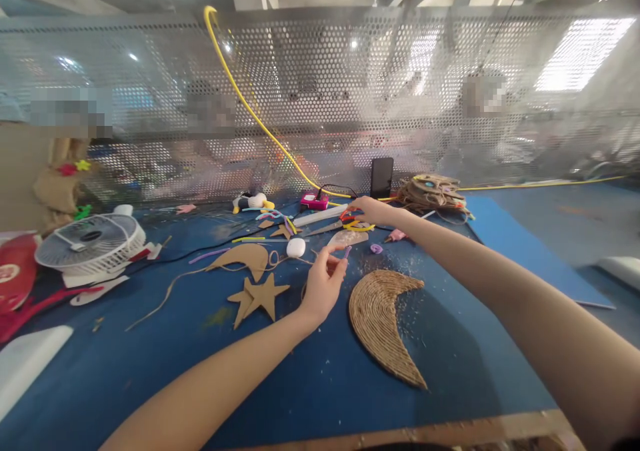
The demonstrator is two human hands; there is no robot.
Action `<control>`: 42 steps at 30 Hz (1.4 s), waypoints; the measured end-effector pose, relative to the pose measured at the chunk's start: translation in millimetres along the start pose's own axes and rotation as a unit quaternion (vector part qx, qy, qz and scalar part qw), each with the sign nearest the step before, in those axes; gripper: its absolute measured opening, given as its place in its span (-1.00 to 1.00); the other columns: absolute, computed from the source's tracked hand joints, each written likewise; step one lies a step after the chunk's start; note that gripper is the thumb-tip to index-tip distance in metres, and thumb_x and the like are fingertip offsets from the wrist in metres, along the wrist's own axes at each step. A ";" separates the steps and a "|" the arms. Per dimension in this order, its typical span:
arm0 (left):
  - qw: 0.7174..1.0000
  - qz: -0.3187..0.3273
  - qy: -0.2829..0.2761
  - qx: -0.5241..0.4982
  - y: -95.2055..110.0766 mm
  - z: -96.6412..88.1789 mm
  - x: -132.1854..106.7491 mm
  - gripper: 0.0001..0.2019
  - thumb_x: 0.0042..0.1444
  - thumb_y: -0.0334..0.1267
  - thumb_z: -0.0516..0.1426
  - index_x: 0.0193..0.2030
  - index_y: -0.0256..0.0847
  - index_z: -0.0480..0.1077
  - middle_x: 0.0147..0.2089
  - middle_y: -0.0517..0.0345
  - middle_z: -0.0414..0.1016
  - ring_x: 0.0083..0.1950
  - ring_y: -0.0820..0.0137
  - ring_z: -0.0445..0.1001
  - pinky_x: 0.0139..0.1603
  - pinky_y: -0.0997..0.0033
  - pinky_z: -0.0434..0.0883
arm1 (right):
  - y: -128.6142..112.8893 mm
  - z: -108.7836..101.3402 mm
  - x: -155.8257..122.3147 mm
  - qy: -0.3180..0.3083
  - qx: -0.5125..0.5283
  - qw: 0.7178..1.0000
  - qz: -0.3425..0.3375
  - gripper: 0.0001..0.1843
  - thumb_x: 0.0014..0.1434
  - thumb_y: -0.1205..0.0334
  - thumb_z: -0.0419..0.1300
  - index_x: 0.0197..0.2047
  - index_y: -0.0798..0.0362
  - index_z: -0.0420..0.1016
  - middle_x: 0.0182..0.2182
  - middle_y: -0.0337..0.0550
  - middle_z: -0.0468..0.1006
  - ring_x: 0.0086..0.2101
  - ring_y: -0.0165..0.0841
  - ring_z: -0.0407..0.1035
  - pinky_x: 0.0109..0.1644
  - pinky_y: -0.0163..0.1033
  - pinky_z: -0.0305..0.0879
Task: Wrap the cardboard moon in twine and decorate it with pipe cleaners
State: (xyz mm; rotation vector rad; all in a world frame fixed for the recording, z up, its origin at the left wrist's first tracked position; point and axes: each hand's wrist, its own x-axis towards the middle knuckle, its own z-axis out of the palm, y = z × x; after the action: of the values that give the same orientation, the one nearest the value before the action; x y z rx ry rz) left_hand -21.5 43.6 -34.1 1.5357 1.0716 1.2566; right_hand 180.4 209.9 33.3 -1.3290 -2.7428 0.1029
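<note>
Between the thumb and fingers of my left hand (324, 283) is a short purple pipe cleaner piece (347, 252). My right hand (373, 211) reaches farther back, its fingers closed at the orange handles of the scissors (326, 229), whose blades point left. A coiled purple pipe cleaner (376, 248) lies between the hands on the blue table. Closest to me is a crescent moon (373, 321) covered in rows of twine, with pale crumbs beside it. Left of my left hand are overlapping cardboard stars (261, 296) and a bare cardboard crescent (245, 258).
A white fan (93, 241) stands at left. A white round case (296, 248), a glue gun (397, 235), a pink device (315, 201), a phone (382, 178) and a twine-wrapped bundle (433, 192) sit toward the back. A perforated metal screen (320, 104) rises behind, with a yellow cable (260, 124) hanging down.
</note>
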 end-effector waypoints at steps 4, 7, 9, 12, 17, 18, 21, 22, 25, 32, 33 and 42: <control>0.998 0.027 0.001 0.065 1.7 -1.5 0.4 -0.84 0.26 -0.22 0.09 -0.06 -0.14 0.41 -0.35 0.20 0.43 -0.37 0.40 0.45 -0.28 0.39 0.43 | 3.2 -11.8 -26.8 0.005 -0.008 1.000 0.009 -0.63 0.23 0.14 0.15 0.01 0.13 0.60 -0.14 0.05 0.64 -0.10 -0.15 0.39 0.09 -0.07 0.21; 0.985 0.060 0.034 0.158 0.0 -4.3 3.9 -0.81 0.28 -0.30 0.03 -0.18 -0.15 0.49 -0.26 0.09 0.45 -0.27 0.34 0.47 -0.16 0.31 0.43 | -1.0 -13.7 -56.1 -0.021 -0.014 1.000 0.002 -0.73 0.18 0.10 0.20 -0.17 0.01 0.68 -0.30 -0.02 0.64 -0.13 -0.12 0.33 0.07 -0.01 0.18; 0.971 0.079 0.069 0.215 -3.4 -7.1 7.6 -0.75 0.27 -0.38 0.00 -0.18 -0.15 0.53 -0.22 0.04 0.44 -0.14 0.24 0.46 0.01 0.17 0.39 | -7.7 -8.2 -72.5 -0.033 -0.018 0.999 0.000 -0.76 0.15 0.07 0.24 -0.23 -0.04 0.69 -0.32 -0.02 0.62 -0.10 -0.09 0.28 0.04 -0.02 0.19; 0.958 0.084 0.101 0.255 -9.7 -11.9 13.1 -0.69 0.18 -0.49 0.01 -0.21 -0.14 0.57 -0.08 -0.07 0.44 0.11 0.08 0.38 0.24 -0.07 0.20 | -17.7 3.0 -87.3 -0.034 -0.020 0.999 0.004 -0.78 0.18 0.06 0.25 -0.26 -0.04 0.68 -0.29 0.01 0.58 -0.07 -0.10 0.24 0.03 -0.05 0.19; 0.920 0.121 0.140 0.347 -3.2 -17.6 16.3 -0.74 0.11 -0.47 0.12 -0.18 -0.10 0.58 0.16 -0.07 0.39 0.29 0.03 0.26 0.35 -0.11 0.07 | -23.9 3.4 -97.4 -0.025 0.002 1.000 0.010 -0.84 0.19 0.20 0.23 -0.32 -0.01 0.66 -0.28 0.00 0.59 -0.06 -0.12 0.27 0.04 -0.04 0.21; 0.923 0.132 0.128 0.337 2.4 -17.2 16.0 -0.77 0.12 -0.44 0.13 -0.19 -0.10 0.57 0.14 -0.05 0.42 0.27 0.05 0.29 0.34 -0.09 0.10 | -25.3 0.2 -99.9 -0.024 0.011 1.000 0.011 -0.84 0.19 0.19 0.23 -0.33 -0.01 0.65 -0.30 0.00 0.60 -0.07 -0.12 0.29 0.03 -0.04 0.22; 0.964 0.122 0.025 0.236 23.9 -9.8 14.6 -0.81 0.18 -0.30 0.17 -0.10 -0.09 0.56 -0.06 0.02 0.58 0.04 0.15 0.49 0.14 0.06 0.35 | -36.0 -11.6 -110.6 -0.028 0.050 0.998 0.004 -0.77 0.24 0.10 0.19 -0.27 -0.02 0.66 -0.32 -0.09 0.63 -0.18 -0.21 0.40 -0.08 -0.12 0.28; 0.978 0.092 -0.017 0.186 30.9 -5.4 14.2 -0.75 0.18 -0.24 0.19 0.00 -0.09 0.53 -0.13 0.05 0.61 -0.08 0.18 0.54 0.01 0.13 0.42 | -42.0 -15.5 -115.0 -0.024 0.076 0.997 0.004 -0.74 0.25 0.06 0.17 -0.24 -0.03 0.65 -0.33 -0.13 0.64 -0.25 -0.27 0.42 -0.14 -0.17 0.30; 0.989 0.045 -0.079 0.113 46.5 9.8 13.0 -0.72 0.11 -0.14 0.27 -0.04 -0.12 0.57 -0.19 0.04 0.65 -0.20 0.21 0.58 -0.14 0.22 0.47 | -63.0 -25.1 -129.3 0.033 0.200 0.979 0.034 -0.71 0.22 0.01 0.18 -0.22 0.00 0.64 -0.38 -0.20 0.64 -0.39 -0.38 0.42 -0.28 -0.26 0.29; 0.983 0.010 -0.144 0.110 41.9 8.8 1.9 -0.81 0.15 -0.11 0.23 -0.31 -0.13 0.63 -0.44 0.11 0.61 -0.41 0.32 0.52 -0.31 0.30 0.44 | -75.4 -18.7 -180.1 0.049 0.194 0.978 0.048 -0.52 0.16 -0.09 0.24 0.06 0.00 0.54 -0.05 -0.07 0.60 -0.06 -0.19 0.42 0.06 -0.07 0.35; 0.985 -0.008 -0.145 0.097 38.3 4.7 -0.6 -0.81 0.16 -0.11 0.22 -0.28 -0.14 0.63 -0.41 0.09 0.62 -0.40 0.33 0.53 -0.31 0.30 0.46 | -72.6 -11.1 -188.4 0.044 0.140 0.989 0.032 -0.44 0.12 -0.13 0.27 0.10 0.00 0.51 0.02 -0.04 0.56 0.03 -0.11 0.35 0.15 0.02 0.29; 0.977 -0.158 -0.137 -0.036 31.5 6.7 -14.9 -0.80 0.13 -0.29 0.21 -0.14 -0.21 0.62 -0.24 -0.01 0.67 -0.34 0.38 0.59 -0.36 0.43 0.53 | -41.0 41.6 -189.1 0.123 0.044 0.991 0.005 -0.62 0.27 0.01 0.17 0.12 -0.11 0.47 0.11 -0.01 0.46 0.12 -0.04 0.22 0.24 0.17 0.13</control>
State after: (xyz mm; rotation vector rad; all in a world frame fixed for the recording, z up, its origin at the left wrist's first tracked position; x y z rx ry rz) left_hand -13.7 20.3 -8.5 1.3716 1.0273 0.8300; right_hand 260.4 35.2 -13.9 -1.2417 -2.4984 0.0559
